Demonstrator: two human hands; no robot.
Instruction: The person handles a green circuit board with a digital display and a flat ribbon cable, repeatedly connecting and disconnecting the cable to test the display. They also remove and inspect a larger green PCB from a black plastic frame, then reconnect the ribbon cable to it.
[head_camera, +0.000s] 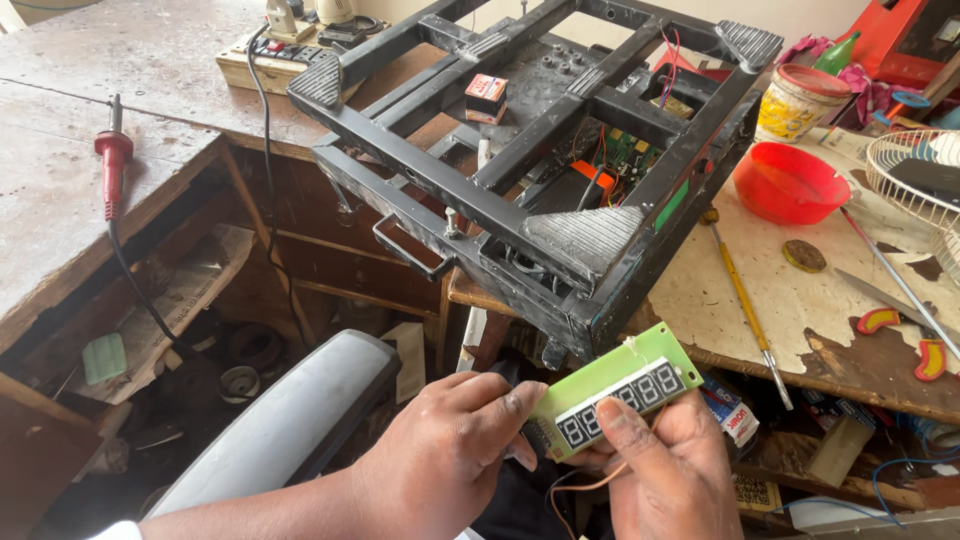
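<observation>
Now both hands grip the green display board (612, 392), left hand (450, 455) pinching its end, right hand (672, 470) cradling beneath, digits tilted up for viewing, below the black metal frame (540, 160)

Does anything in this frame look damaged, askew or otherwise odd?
Yes. The black metal frame sits tilted, its corner overhanging the workbench edge, wiring exposed inside. The bench's surface is peeling and chipped. Both hands, left hand and right hand, hold a green display board detached, with loose wires.
</observation>
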